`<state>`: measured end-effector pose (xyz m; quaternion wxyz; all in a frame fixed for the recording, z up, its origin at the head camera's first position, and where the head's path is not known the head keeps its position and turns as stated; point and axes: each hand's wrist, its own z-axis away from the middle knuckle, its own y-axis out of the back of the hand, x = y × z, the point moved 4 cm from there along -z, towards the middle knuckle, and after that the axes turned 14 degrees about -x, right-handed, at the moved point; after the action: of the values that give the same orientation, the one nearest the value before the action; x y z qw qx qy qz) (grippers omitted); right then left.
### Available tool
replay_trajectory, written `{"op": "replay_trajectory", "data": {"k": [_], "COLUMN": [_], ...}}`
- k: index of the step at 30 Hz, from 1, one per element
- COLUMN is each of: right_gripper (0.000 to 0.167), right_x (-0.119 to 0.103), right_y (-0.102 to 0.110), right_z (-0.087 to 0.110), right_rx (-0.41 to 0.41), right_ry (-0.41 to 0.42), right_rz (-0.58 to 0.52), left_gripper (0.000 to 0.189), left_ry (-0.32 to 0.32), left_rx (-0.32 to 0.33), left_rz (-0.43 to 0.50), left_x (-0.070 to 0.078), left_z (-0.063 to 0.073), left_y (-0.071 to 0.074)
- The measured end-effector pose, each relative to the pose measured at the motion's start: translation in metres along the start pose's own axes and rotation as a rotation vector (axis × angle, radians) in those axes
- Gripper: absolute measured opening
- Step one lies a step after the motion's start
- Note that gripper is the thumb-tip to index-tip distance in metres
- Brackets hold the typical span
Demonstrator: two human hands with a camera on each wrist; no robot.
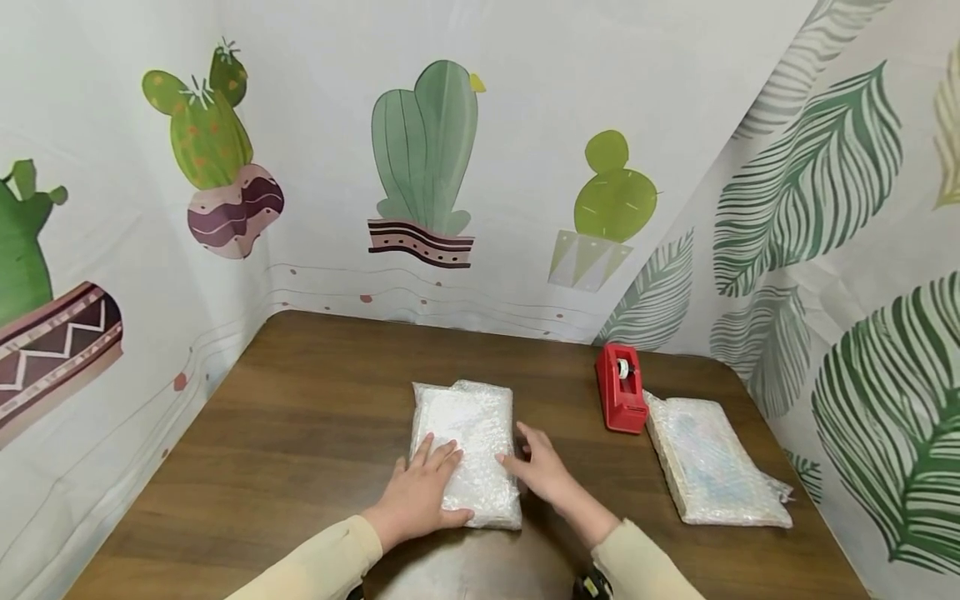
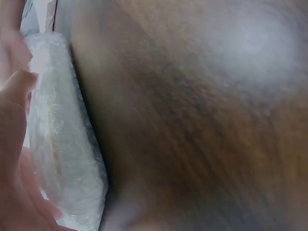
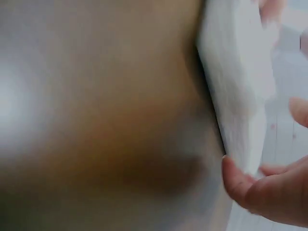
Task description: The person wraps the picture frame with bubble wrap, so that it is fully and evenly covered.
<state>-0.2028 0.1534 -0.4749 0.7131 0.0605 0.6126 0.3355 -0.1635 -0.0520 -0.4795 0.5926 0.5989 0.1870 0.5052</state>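
Note:
A flat parcel in clear bubble wrap [image 1: 487, 492] lies on the brown table in front of me. My left hand [image 1: 420, 493] rests on its left side, fingers spread over the top and thumb near the front edge. Beside the parcel's right edge is my right hand [image 1: 546, 473], its thumb at the edge and its fingers apart from each other. In the left wrist view the wrapped parcel [image 2: 65, 144] shows its near side, with the left thumb above it. The right wrist view has the parcel [image 3: 236, 72] blurred, the right fingers [image 3: 240, 187] by its far corner.
A red tape dispenser [image 1: 624, 408] with a small white roll stands to the back right. Farther right, a second bubble-wrapped parcel [image 1: 712, 467] lies near the edge of the wooden table [image 1: 300, 433]. A cloth printed with cacti and leaves [image 1: 517, 167] hangs behind and at both sides.

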Motion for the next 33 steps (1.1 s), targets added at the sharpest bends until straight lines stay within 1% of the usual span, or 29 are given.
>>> {"op": "replay_trajectory", "data": {"k": [3,6,10,12,14,15,17,19,20,22,24,25,26,28,32,33], "right_gripper": [0.08,0.078,0.071,0.07,0.069,0.069,0.07,0.07,0.07,0.071,0.072,0.073,0.073,0.074,0.07,0.07], "right_x": [0.0,0.001,0.004,0.007,0.009,0.009,0.01,0.011,0.011,0.012,0.014,0.015,0.016,0.019,0.02,0.02], "right_y": [-0.012,-0.02,-0.026,-0.028,-0.03,-0.031,-0.034,-0.036,-0.037,-0.039,-0.041,-0.042,-0.042,-0.043,-0.043,-0.043], "right_z": [0.019,0.029,0.032,0.032,0.033,0.033,0.035,0.036,0.037,0.038,0.04,0.04,0.041,0.042,0.04,0.039], "right_rx": [-0.029,-0.026,-0.009,-0.001,0.004,0.007,0.01,0.015,0.021,0.03,0.041,0.043,0.043,0.04,0.009,0.0], "right_ry": [-0.029,-0.005,0.036,0.036,0.026,0.02,0.005,-0.008,-0.01,-0.008,0.009,0.013,0.022,0.032,0.011,-0.002], "right_rz": [-0.047,-0.043,0.013,0.018,-0.006,-0.027,-0.071,-0.115,-0.135,-0.173,-0.197,-0.216,-0.202,-0.227,-0.276,-0.313], "left_gripper": [0.087,0.086,0.086,0.085,0.083,0.082,0.082,0.083,0.082,0.081,0.08,0.079,0.079,0.079,0.077,0.077], "left_ry": [-0.003,-0.003,-0.012,-0.03,-0.046,-0.042,-0.013,0.033,0.05,0.068,0.065,0.054,0.046,0.033,0.033,0.033], "left_rx": [0.024,0.03,0.027,0.03,0.048,0.06,0.093,0.109,0.107,0.075,0.017,-0.009,-0.035,-0.067,-0.082,-0.087], "left_rz": [-0.01,0.01,0.088,0.156,0.266,0.334,0.503,0.696,0.79,0.975,1.122,1.179,1.219,1.265,1.288,1.291], "left_x": [0.0,-0.001,-0.005,-0.008,-0.012,-0.014,-0.022,-0.03,-0.034,-0.04,-0.044,-0.045,-0.046,-0.047,-0.05,-0.051], "left_z": [-0.001,-0.001,0.001,0.005,0.01,0.013,0.022,0.03,0.033,0.038,0.04,0.039,0.039,0.038,0.038,0.038], "left_y": [0.001,0.002,0.001,0.002,0.004,0.005,0.007,0.006,0.005,0.0,-0.006,-0.009,-0.012,-0.015,-0.018,-0.018]}}
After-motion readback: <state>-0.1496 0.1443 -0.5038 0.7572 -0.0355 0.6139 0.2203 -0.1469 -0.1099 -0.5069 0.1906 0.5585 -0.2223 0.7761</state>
